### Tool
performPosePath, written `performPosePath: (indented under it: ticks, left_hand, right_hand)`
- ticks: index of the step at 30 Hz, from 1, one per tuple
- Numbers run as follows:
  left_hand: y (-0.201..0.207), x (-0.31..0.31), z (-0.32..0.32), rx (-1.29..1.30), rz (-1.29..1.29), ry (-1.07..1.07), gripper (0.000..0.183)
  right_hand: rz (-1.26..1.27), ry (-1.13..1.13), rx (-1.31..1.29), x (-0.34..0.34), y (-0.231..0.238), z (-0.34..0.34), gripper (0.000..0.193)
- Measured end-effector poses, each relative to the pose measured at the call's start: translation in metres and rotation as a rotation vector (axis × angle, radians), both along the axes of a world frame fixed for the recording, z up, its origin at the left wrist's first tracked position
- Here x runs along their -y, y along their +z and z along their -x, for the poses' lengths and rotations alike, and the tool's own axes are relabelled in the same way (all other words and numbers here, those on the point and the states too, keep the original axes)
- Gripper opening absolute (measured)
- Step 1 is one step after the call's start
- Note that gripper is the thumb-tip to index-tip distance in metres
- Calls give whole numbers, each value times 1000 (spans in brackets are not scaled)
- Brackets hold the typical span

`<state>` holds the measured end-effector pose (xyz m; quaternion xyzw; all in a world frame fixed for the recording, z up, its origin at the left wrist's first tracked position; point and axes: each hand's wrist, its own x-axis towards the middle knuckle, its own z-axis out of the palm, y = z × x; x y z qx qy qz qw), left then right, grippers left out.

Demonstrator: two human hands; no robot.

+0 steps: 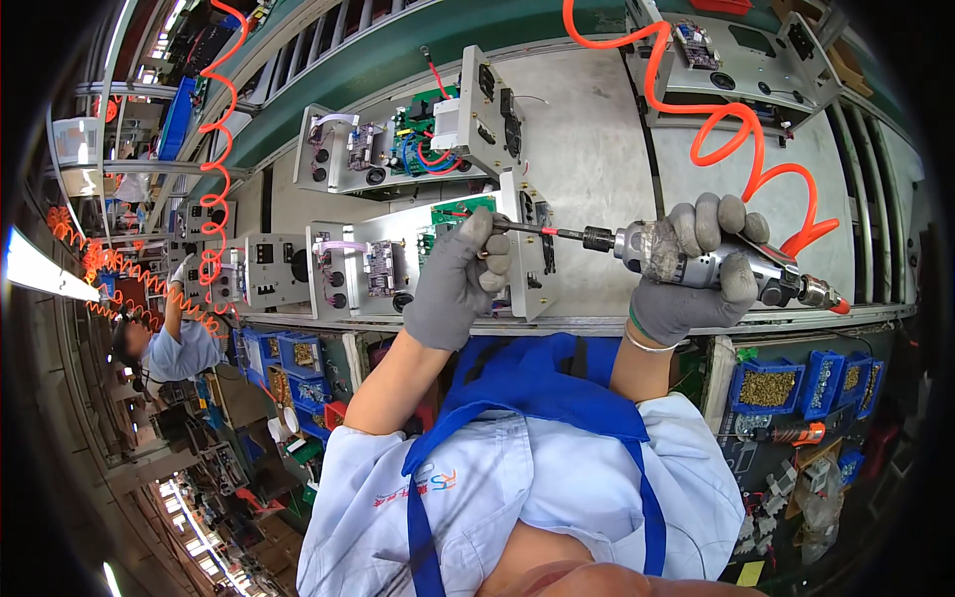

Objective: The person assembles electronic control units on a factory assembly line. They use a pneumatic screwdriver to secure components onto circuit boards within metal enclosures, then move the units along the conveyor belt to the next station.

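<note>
Two gloved hands on one tool: silver power driver sits roughly crosswise above the worktop, bit toward the near chassis. Right hand is clamped around the barrel; left hand is curled round the far end of the bit, fingertips together. Can't tell if a fastener is pinched in there. Handling, my read: driver stiff, weight mostly in the barrel, smooth metal so a bit slippery, gloves should help. Hold mid-barrel, clear of the rear fitting; guide the slim bit lightly. Green board near left fingers probably fragile, no leaning on it. Edges: upright end panel just beside left hand, corners look hard. Room: bare plate between that panel and right hand; orange coiled hose loops above, snag risk.
</note>
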<state>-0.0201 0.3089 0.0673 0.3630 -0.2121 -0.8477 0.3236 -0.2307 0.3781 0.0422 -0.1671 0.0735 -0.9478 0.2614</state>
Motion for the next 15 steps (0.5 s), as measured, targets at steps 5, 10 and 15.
performPosePath:
  ticks: [5, 10, 15]
  left_hand:
    - [12, 1, 0, 328, 286, -141, 32]
    - [19, 14, -5, 507, 289, -332, 42]
    - [19, 16, -40, 828, 623, -398, 51]
  right_hand:
    - [13, 38, 60, -1, -3, 4, 44]
    - [15, 24, 180, 1, -13, 14, 42]
    - [-63, 22, 194, -27, -42, 42, 36]
